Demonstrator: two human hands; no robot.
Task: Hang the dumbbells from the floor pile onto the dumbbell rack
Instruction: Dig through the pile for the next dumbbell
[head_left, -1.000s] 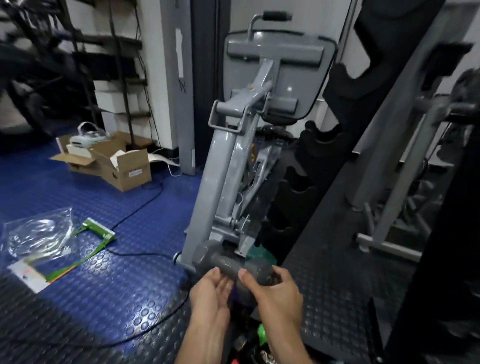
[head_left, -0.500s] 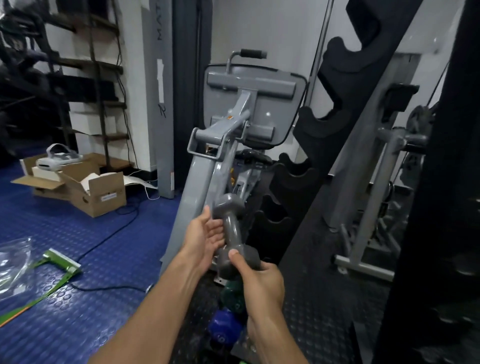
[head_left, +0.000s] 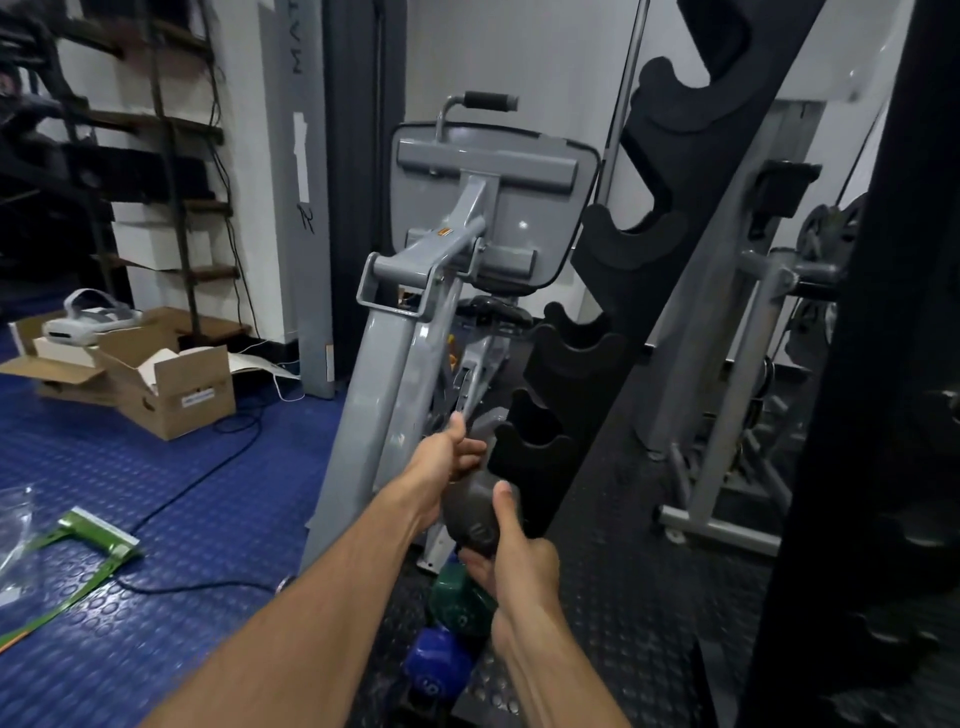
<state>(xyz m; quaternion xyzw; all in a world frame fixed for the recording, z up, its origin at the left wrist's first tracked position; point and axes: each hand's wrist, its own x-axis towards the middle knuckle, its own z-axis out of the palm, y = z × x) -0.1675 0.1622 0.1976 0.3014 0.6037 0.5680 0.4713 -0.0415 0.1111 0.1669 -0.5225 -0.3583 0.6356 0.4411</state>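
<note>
A grey dumbbell (head_left: 470, 512) is held end-on at the lowest notch of the black dumbbell rack (head_left: 582, 358). Its far head shows behind that notch. My right hand (head_left: 511, 556) grips the near head, thumb up along its side. My left hand (head_left: 449, 457) cups the handle from the left, thumb raised. On the floor below lie a green dumbbell (head_left: 460, 597) and a blue dumbbell (head_left: 434, 667) of the pile. The rack's upper notches hold nothing.
A grey exercise machine (head_left: 415, 322) leans just left of the rack. Open cardboard boxes (head_left: 171, 387) sit at the left wall, with a black cable (head_left: 208, 473) and green strap (head_left: 88, 551) on the blue mat. A grey frame (head_left: 727, 415) stands at the right.
Both hands carried the grey dumbbell up from the pile and forward to the rack's lowest notch. It turned from crosswise to end-on.
</note>
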